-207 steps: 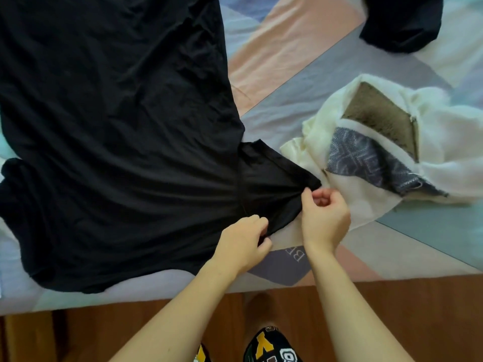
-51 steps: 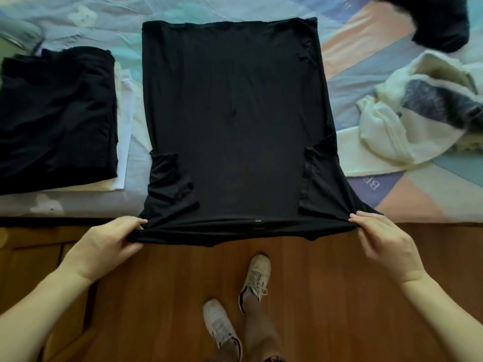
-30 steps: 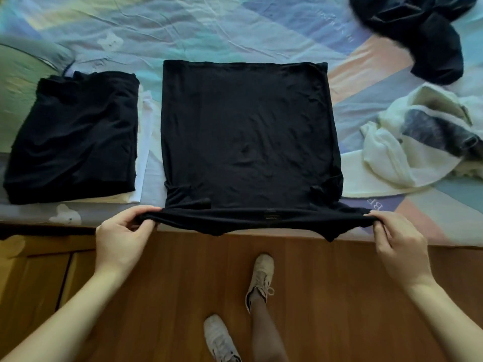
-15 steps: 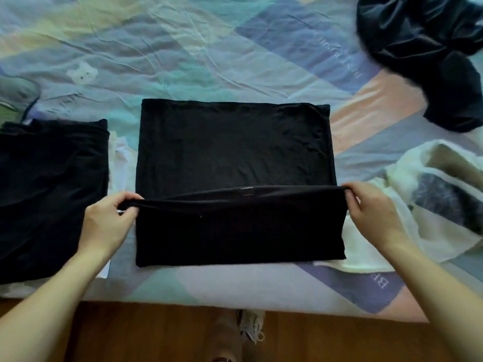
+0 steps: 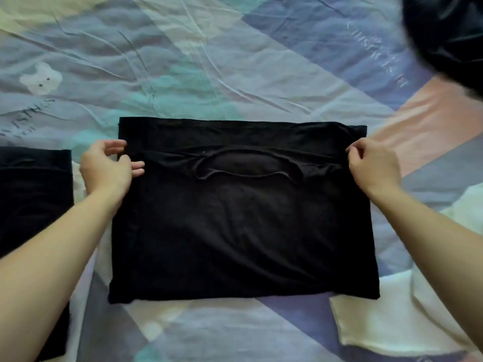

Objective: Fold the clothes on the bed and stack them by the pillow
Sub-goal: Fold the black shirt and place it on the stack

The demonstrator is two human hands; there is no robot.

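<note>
Since half a second ago the near half of the black shirt (image 5: 243, 218) has travelled over the far half: the collar edge that was mid-garment now lies just short of the far hem, and both hands have gone with it toward 12 o'clock.

Head view: the black shirt lies as a wide rectangle in the middle of the bed sheet (image 5: 209, 74), its long axis running 9 to 3 o'clock, neckline up and near the far edge. The left hand (image 5: 104, 168) sits at the shirt's far corner at 9 o'clock, thumb lying on the cloth and fingers loosely spread above it; whether it pinches the edge I cannot tell for sure. The right hand (image 5: 373, 165) is at the opposite corner at 3 o'clock, fingers curled round the folded edge. A folded black pile (image 5: 34, 194) lies at 9 o'clock, just beside the left forearm; a white garment (image 5: 392, 322) lies at 4 o'clock, partly under the shirt's corner; a dark crumpled garment (image 5: 449, 40) sits at 1 o'clock.

The next fold likely goes along the long axis, so one end must cross to the other; the pile lies on the left hand's side.
</note>
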